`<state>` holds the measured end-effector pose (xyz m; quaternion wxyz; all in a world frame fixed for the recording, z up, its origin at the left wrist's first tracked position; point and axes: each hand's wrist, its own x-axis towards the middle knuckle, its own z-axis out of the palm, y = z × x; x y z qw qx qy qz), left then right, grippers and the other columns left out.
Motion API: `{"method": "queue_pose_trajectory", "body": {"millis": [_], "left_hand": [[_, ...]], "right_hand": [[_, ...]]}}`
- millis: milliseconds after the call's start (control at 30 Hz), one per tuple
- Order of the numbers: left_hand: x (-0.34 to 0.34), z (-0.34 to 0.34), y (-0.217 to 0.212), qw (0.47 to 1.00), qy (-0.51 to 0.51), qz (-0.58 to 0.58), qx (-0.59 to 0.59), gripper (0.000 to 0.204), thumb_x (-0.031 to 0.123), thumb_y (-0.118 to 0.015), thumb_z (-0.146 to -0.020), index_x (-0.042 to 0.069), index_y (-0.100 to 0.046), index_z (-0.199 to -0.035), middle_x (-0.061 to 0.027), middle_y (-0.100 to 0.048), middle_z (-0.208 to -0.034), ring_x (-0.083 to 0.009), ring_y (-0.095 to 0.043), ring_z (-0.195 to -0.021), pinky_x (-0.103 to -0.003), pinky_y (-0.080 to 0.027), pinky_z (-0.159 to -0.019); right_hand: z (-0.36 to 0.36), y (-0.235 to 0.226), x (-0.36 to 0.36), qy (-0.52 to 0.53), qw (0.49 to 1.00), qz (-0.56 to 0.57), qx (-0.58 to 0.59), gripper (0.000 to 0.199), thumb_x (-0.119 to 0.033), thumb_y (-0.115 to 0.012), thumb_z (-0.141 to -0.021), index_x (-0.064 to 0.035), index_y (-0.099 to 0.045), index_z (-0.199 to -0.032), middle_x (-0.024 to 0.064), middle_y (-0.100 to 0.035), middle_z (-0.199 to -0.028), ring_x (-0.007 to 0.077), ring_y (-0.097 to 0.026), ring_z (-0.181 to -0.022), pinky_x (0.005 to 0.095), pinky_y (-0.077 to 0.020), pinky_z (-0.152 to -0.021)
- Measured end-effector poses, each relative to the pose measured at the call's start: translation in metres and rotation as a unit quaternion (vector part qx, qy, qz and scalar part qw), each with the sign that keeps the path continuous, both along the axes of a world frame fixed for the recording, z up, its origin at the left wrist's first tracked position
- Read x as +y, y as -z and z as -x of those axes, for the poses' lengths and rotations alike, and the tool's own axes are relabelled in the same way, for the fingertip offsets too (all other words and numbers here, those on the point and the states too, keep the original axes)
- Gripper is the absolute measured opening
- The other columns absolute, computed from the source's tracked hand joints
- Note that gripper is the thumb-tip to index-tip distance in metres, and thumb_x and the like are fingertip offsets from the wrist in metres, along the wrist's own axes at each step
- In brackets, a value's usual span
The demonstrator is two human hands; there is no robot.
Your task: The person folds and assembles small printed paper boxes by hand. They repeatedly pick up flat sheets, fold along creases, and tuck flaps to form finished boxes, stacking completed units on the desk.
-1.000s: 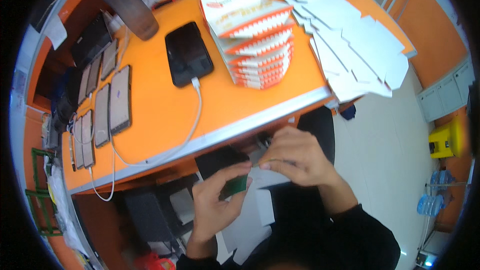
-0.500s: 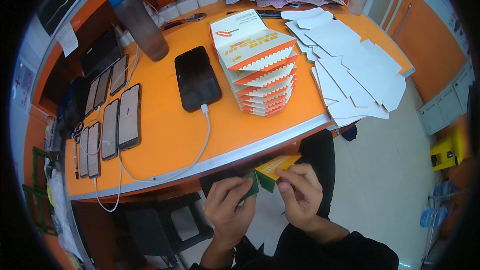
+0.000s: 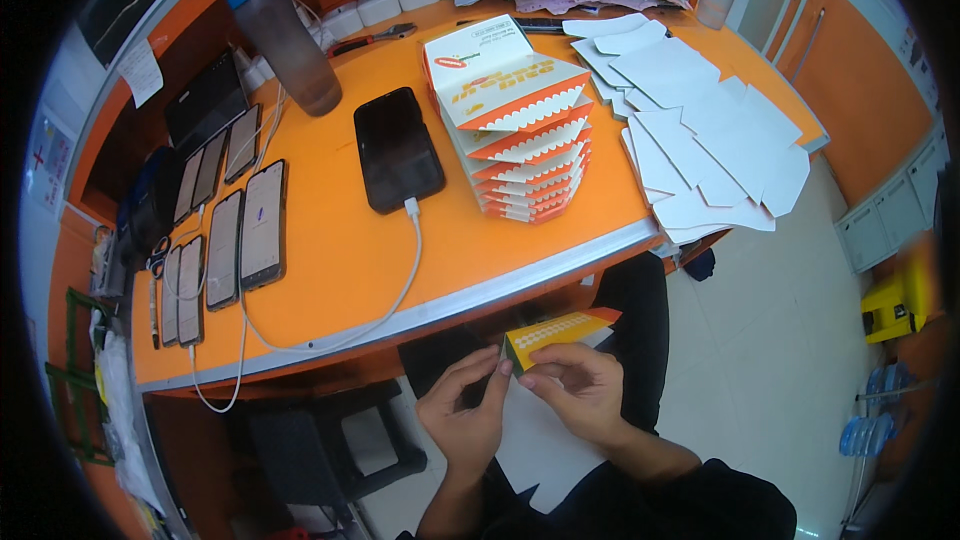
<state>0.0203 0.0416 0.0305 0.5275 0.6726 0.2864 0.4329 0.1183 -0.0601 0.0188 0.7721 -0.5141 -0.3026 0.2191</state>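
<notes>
Two hands (image 3: 462, 418) (image 3: 583, 398), carton (image 3: 555, 334), clear of table edge (image 3: 480, 290)

Left grip (image 3: 465, 415): pinching the left end of a yellow carton (image 3: 565, 327)
Right grip (image 3: 588, 395): holding its near side
Worktop (image 3: 325, 250): orange-white stack (image 3: 515, 105)

The left hand (image 3: 462, 415) and right hand (image 3: 580, 390) now have their fingertips closer together at the yellow carton (image 3: 558, 330); less of its green shows, more of its orange end (image 3: 604, 315).

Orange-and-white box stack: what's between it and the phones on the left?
In the head view, a black phone with a white cable plugged in.
</notes>
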Motion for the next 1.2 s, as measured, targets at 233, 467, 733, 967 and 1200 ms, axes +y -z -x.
{"method": "queue_pose_trajectory", "body": {"millis": [233, 467, 733, 967, 1200], "left_hand": [[-0.002, 0.006, 0.002, 0.987, 0.068, 0.142, -0.034, 0.01, -0.005, -0.074, -0.089, -0.006, -0.074, -0.098, -0.0237, -0.072, -0.116, -0.0253, -0.069, -0.11, -0.035, -0.053, -0.097], [-0.002, 0.009, -0.005, 0.998, 0.064, 0.017, 0.011, 0.014, 0.001, -0.081, -0.083, -0.002, -0.075, -0.095, -0.0191, -0.069, -0.115, -0.0253, -0.067, -0.107, -0.036, -0.053, -0.093], [-0.009, 0.009, -0.004, 0.998, 0.063, 0.008, 0.015, 0.013, 0.0, -0.081, -0.082, -0.001, -0.076, -0.094, -0.0172, -0.069, -0.112, -0.0242, -0.069, -0.102, -0.034, -0.054, -0.089], [-0.011, 0.01, -0.001, 0.994, 0.096, 0.043, -0.005, 0.012, 0.001, -0.082, -0.083, -0.001, -0.077, -0.093, -0.017, -0.07, -0.112, -0.023, -0.068, -0.102, -0.033, -0.054, -0.088], [-0.006, 0.017, -0.005, 0.997, 0.055, -0.033, 0.053, 0.012, 0.003, -0.081, -0.082, 0.0, -0.076, -0.093, -0.0201, -0.071, -0.112, -0.0281, -0.07, -0.105, -0.037, -0.054, -0.092]], "right_hand": [[-0.011, 0.003, -0.005, 0.013, 0.987, 0.063, -0.144, 0.034, 0.007, -0.082, -0.08, 0.0079, -0.07, -0.111, 0.0177, -0.074, -0.108, 0.0223, -0.073, -0.102, 0.0323, -0.057, -0.091], [-0.013, 0.008, -0.008, 0.006, 0.994, 0.036, -0.1, 0.038, 0.006, -0.082, -0.08, 0.0078, -0.069, -0.116, 0.0189, -0.075, -0.108, 0.0229, -0.074, -0.098, 0.0317, -0.0578, -0.088], [-0.012, 0.01, -0.009, 0.01, 0.997, 0.018, -0.08, 0.04, 0.003, -0.086, -0.077, 0.006, -0.071, -0.114, 0.0179, -0.076, -0.102, 0.0178, -0.075, -0.092, 0.029, -0.0578, -0.085], [-0.016, 0.019, -0.015, -0.035, 0.998, -0.036, -0.032, 0.039, 0.013, -0.078, -0.081, 0.0088, -0.068, -0.118, 0.0208, -0.073, -0.11, 0.0253, -0.075, -0.097, 0.0334, -0.0615, -0.086], [-0.021, 0.01, -0.017, -0.058, 0.99, 0.111, -0.061, 0.037, 0.001, -0.086, -0.078, 0.0046, -0.071, -0.112, 0.0188, -0.074, -0.106, 0.0163, -0.074, -0.089, 0.0273, -0.0594, -0.079]]}}
